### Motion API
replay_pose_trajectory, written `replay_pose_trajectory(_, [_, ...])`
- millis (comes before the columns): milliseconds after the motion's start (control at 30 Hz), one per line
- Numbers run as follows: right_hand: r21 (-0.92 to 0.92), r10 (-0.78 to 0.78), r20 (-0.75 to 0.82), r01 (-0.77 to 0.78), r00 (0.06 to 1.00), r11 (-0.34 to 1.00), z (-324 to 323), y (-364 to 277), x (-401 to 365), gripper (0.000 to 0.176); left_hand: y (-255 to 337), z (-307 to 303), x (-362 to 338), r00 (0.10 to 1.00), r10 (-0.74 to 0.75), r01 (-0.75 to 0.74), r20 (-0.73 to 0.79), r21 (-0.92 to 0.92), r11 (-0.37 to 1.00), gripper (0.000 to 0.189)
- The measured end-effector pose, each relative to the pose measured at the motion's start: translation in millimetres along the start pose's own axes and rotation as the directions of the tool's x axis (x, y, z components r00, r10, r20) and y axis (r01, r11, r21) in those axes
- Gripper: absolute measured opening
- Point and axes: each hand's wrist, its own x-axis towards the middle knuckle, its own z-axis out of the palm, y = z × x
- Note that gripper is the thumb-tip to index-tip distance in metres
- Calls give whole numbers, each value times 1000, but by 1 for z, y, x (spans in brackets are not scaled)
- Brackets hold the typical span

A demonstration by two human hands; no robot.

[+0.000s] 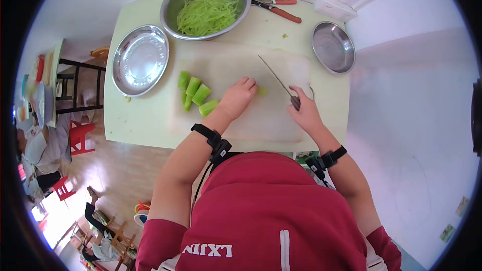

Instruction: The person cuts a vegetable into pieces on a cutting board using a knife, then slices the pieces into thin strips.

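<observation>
A kitchen knife (pixel 275 75) is in my right hand (pixel 305 111), its handle gripped and its blade pointing up and left over the pale cutting board (pixel 221 128). My left hand (pixel 239 98) rests on the board with its fingers curled at a small light-green vegetable piece (pixel 262 91). Most of what lies under those fingers is hidden. To the left of that hand, several peeled green stem pieces (pixel 202 93), which look like celtuce, lie in a loose group. The blade is apart from my left fingers.
At the back stands a steel bowl (pixel 168 17) holding green shreds (pixel 208 15). An oval metal plate (pixel 140 60) lies at left, a small metal bowl (pixel 333 47) at right. Orange-handled tools (pixel 283 14) lie at the back edge. A wall (pixel 411 120) borders the right; red stools (pixel 80 137) stand left.
</observation>
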Motion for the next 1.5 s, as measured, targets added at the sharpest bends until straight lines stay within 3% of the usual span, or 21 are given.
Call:
replay_pose_trajectory(233, [116, 16, -46, -11, 999, 993, 14, 17, -18, 37, -18, -20, -15, 991, 11, -24, 134, 94, 995, 18])
replay_pose_trajectory(300, [165, 120, -92, -104, 989, 981, 18, 22, -17, 36, -17, -34, -25, 1000, 31, -31, 1, -50, 998, 21])
replay_pose_trajectory(433, [-33, -22, -188, 16, 982, 999, 19, 11, -19, 38, -18, -80, -61, 962, -143, 97, -234, -197, 975, 26])
replay_pose_trajectory(500, [-357, -248, -335, 121, 909, 926, 24, 14, -21, 42, -33, -98, -96, 788, -385, 282, -480, -274, 920, 25])
replay_pose_trajectory(533, [-358, -208, -308, 90, 929, 929, 25, 14, -21, 47, -43, -104, -117, 666, -556, 440, -497, -340, 831, 28])
replay_pose_trajectory(600, [-392, -234, -297, 105, 926, 914, 33, 18, -21, 47, -77, -104, -166, 305, -810, 614, -502, -547, 570, 38])
replay_pose_trajectory(633, [-427, -249, -284, 110, 926, 897, 36, 22, -19, 48, -95, -105, -183, 86, -881, 609, -465, -675, 416, 45])
replay_pose_trajectory(667, [-428, -261, -295, 117, 919, 896, 41, 26, -18, 48, -103, -116, -186, 88, -874, 600, -477, -675, 429, 45])
replay_pose_trajectory(733, [-448, -297, -246, 164, 923, 879, 47, 34, -15, 51, -116, -137, -186, -192, -979, 321, -75, -947, 10, 58])
replay_pose_trajectory(767, [-449, -307, -257, 168, 916, 878, 47, 37, -14, 51, -130, -139, -188, -184, -979, 313, -84, -949, 23, 58])
replay_pose_trajectory(833, [-468, -322, -172, 210, 931, 859, 46, 40, -12, 51, -165, -136, -189, -41, -997, 155, 67, -985, -73, 61])
replay_pose_trajectory(933, [-380, -331, -150, 255, 932, 889, 37, 34, -16, 48, -193, -142, -173, -45, -997, 153, 63, -986, -69, 58])
replay_pose_trajectory(1100, [-401, -340, -347, 189, 874, 896, 21, 56, -21, 45, -225, -159, -133, -7, -1000, 71, 13, -997, -14, 58])
replay_pose_trajectory(1167, [-406, -266, -375, 100, 888, 908, 19, 63, -25, 44, -232, -161, -121, 104, -995, 63, 12, -998, -6, 58])
replay_pose_trajectory(1233, [-326, -112, -396, -26, 911, 945, 17, 72, -29, 41, -225, -158, -117, 64, -998, 128, 10, -992, -2, 55])
replay_pose_trajectory(1267, [-328, -97, -378, -35, 921, 944, 16, 75, -29, 41, -217, -157, -120, 88, -996, 348, 10, -937, 22, 52])
replay_pose_trajectory(1300, [-174, 43, -364, -113, 931, 978, 15, 75, -26, 41, -209, -155, -122, 115, -993, 547, 14, -835, 51, 50])
replay_pose_trajectory(1333, [-17, 179, -329, -195, 927, 981, 16, 76, -23, 41, -194, -146, -131, 158, -987, 648, 40, -758, 73, 39])
replay_pose_trajectory(1400, [7, 210, -345, -221, 915, 975, 16, 79, -18, 43, -161, -122, -159, 328, -922, 806, 205, -570, 160, 32])
replay_pose_trajectory(1467, [33, 234, -359, -238, 903, 971, 23, 96, -14, 46, -115, -105, -172, 432, -866, 855, 252, -420, 304, 37])
replay_pose_trajectory(1500, [47, 190, -432, -188, 882, 981, 30, 118, -12, 47, -96, -94, -175, 474, -867, 824, 154, -424, 375, 36])
